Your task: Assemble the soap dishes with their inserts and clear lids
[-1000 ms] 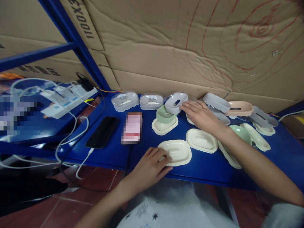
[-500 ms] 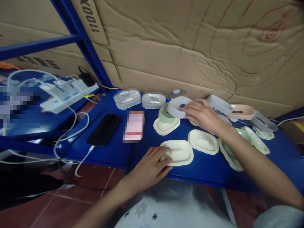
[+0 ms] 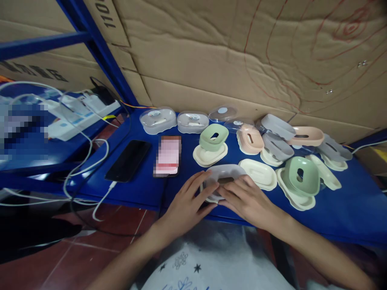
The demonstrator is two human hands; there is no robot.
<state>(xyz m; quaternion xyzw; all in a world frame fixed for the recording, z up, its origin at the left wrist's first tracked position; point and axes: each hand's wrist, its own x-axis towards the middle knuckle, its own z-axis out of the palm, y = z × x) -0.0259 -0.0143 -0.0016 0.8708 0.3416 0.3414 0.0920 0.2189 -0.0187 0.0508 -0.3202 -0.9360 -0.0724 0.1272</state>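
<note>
A grey soap dish (image 3: pixel 231 170) with a slot in its floor sits over a cream base tray close to the table's front edge. My left hand (image 3: pixel 195 193) grips its left side, thumb at the front and fingers over the rim. On the right side, my right hand (image 3: pixel 246 197) has its fingers over the rim and inside the dish. The hands cover most of the cream tray under it. Just to the right lies a bare cream tray (image 3: pixel 259 174). Behind the hands, a green soap dish (image 3: pixel 208 139) rests tilted on another cream tray (image 3: pixel 201 156).
Two clear-lidded soap boxes (image 3: pixel 159 121) stand at the back by the cardboard wall (image 3: pixel 193 60). More dishes fill the right side: pink (image 3: pixel 250 139), grey (image 3: pixel 278 127) and green (image 3: pixel 310 177). Two phones, one dark (image 3: pixel 128 161), lie left beside cables and a power strip (image 3: pixel 81 123).
My right hand has brought the grey soap dish from above the green dish down and forward onto the cream tray. My left hand stays there and now holds the dish too.
</note>
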